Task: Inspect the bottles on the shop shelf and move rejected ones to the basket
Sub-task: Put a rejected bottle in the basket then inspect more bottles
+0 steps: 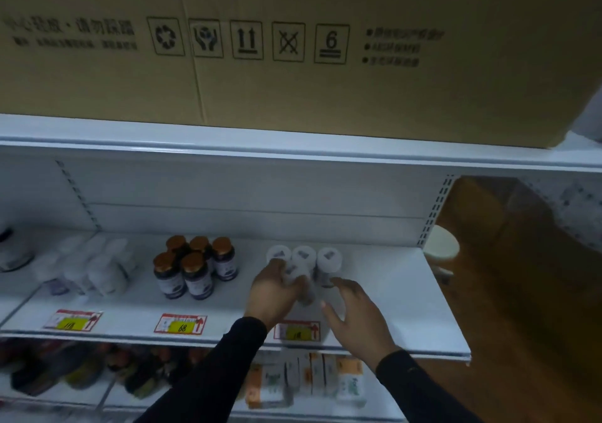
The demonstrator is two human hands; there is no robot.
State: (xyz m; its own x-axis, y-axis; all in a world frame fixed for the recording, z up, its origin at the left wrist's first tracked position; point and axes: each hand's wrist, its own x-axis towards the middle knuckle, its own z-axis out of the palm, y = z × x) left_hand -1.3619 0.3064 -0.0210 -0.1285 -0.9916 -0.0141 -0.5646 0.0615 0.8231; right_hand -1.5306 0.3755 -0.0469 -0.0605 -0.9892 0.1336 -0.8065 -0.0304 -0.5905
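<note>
Left hand (275, 289) grips white-capped bottle (298, 277); right hand (355, 311) hovers open just beside it

Left hand (277, 287) reached forward, fingers curled in a grip, right hand (355, 313) beside it, fingers spread

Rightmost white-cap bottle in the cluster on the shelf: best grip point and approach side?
Grip the white-cap bottle round its body just under the cap, coming from the front right. It stands upright, bare shelf on its right, neighbours close on its left. The right hand, open, is nearest; the left hand already holds a bottle.
</note>
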